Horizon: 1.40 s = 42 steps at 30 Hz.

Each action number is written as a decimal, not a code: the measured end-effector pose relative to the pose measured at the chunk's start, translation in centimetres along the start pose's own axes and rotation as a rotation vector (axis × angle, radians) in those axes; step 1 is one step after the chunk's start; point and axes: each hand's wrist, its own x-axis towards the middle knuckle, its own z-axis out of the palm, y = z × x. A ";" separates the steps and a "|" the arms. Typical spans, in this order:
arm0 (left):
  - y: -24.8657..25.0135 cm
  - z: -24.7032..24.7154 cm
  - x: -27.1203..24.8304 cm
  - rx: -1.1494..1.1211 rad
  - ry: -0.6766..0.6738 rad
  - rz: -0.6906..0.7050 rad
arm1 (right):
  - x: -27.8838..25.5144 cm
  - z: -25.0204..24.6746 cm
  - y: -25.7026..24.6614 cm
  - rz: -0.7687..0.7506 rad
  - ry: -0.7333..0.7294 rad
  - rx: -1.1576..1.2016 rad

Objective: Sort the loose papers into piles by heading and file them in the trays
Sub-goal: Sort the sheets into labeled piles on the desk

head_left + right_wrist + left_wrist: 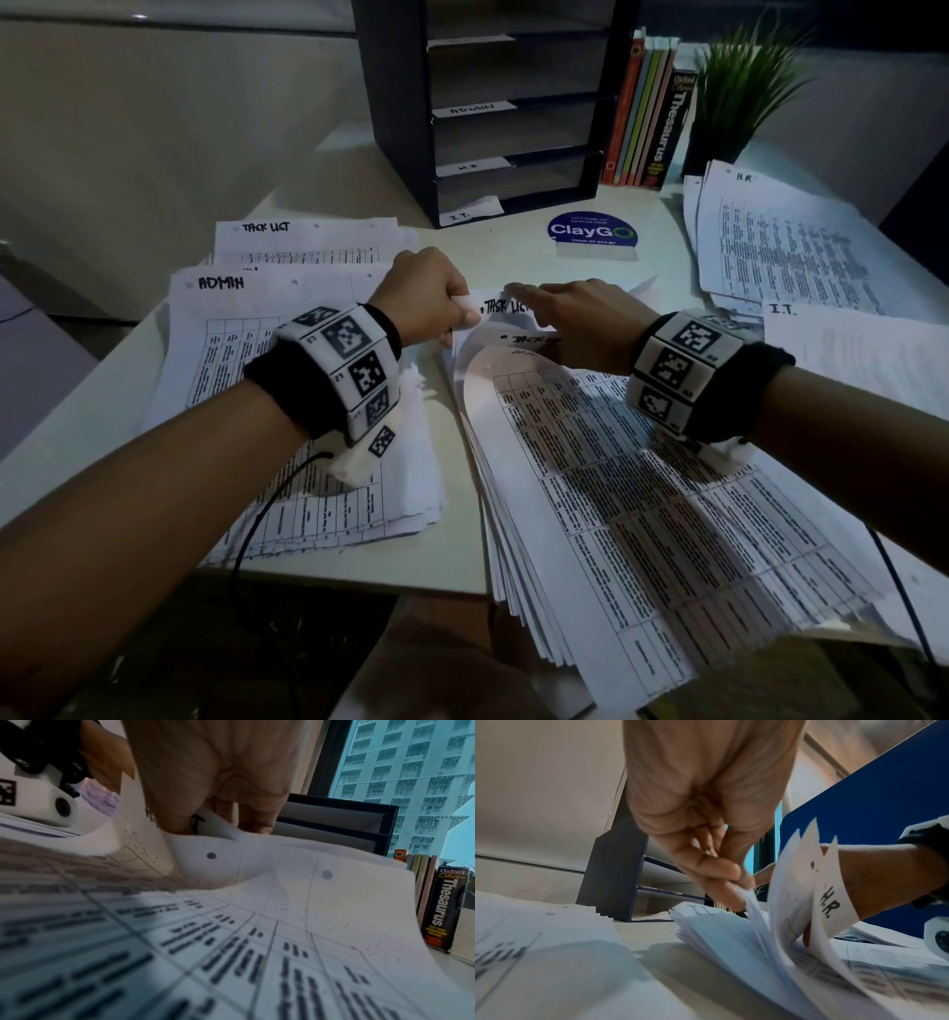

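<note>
The thick unsorted stack lies on the white worktop in front of the person, and its raised top sheets show the handwritten headings "TASK LIST" and, in the left wrist view, "H.R." and "I.T.". Left of that stack lies a pile headed "ADMIN", and beyond the ADMIN pile a pile headed "TASK LIST". Right of the stack sit a pile headed "H.R." and, nearer the person, one headed "I.T.". Behind the stack stands the dark tray rack, with slips on its tiers that read "ADMIN", "H.R." and "I.T." from upper to lower; a higher slip is too blurred to read. Right of the rack stands a row of books, one with "Oxford Thesaurus" on its spine, and right of the books a green potted plant. A round blue "ClayGo" sticker lies on the worktop between the rack and the stack. The left hand is at the stack's far left corner, fingers curled, and pinches the corner of a lifted sheet between thumb and fingertips. The right hand lies over the stack's far edge with fingers reaching out toward the left hand, and the right wrist view shows its fingers tucked among curled-up sheets, which they hold raised. Both wrists wear black bands with white marker blocks, and these cover part of the ADMIN pile and of the stack.
</note>
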 end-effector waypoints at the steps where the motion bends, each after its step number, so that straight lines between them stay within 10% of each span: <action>1: 0.1 0.1 0.1 -0.019 -0.013 -0.009 | 0.0 0.0 0.1 0.000 0.001 -0.001; 17: -0.5 0.0 1.1 -0.545 -0.227 -0.212 | -0.1 -0.1 0.8 -0.019 0.162 0.143; 25: -1.1 -0.5 1.2 -0.561 -0.247 -0.317 | -0.6 -0.3 0.4 -0.288 0.349 0.026; 30: -1.1 -0.5 1.8 -0.460 -0.195 -0.351 | -0.9 0.3 -0.9 -0.404 0.139 0.029; 42: 1.7 -1.0 -0.4 -0.314 -0.190 0.015 | 0.1 -0.7 1.1 0.113 0.210 0.238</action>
